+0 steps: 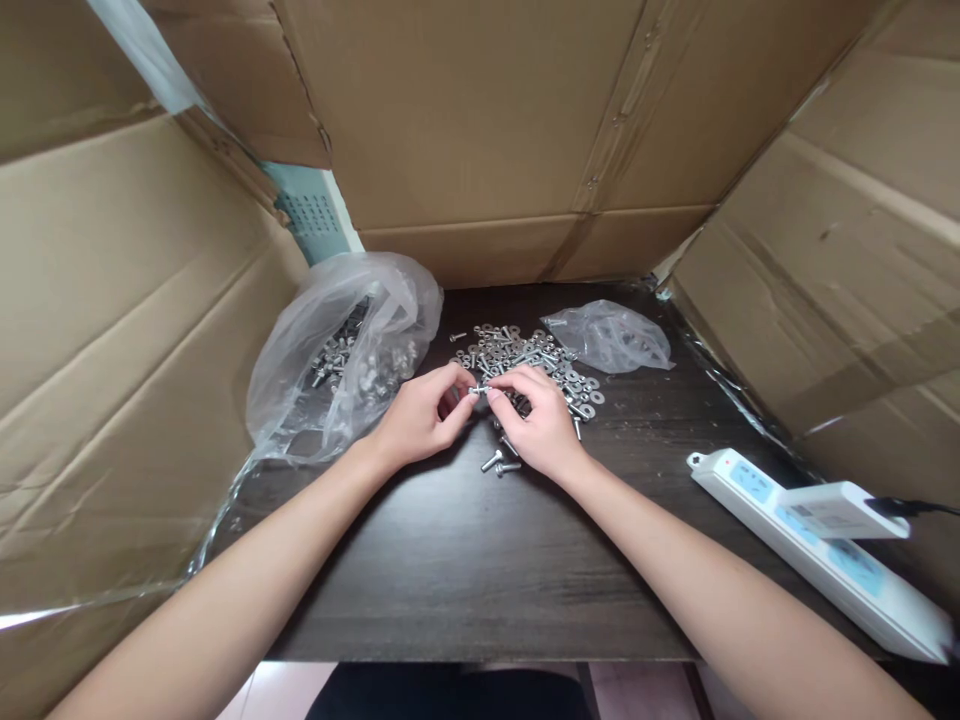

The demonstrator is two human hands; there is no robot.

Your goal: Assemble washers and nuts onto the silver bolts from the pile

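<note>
Bolt (482, 389), pinched at frame centre between your left hand (420, 416) and right hand (546, 424), is mid-handling; a loose hardware heap (525, 350) waits upper centre, while the bagged pieces (335, 357), centre left, show no clear completion.

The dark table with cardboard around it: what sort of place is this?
Probably a makeshift indoor workspace: cardboard panels wall in the dark table, loose bolts and washers lie piled on it, and a white power strip sits at the right.
</note>
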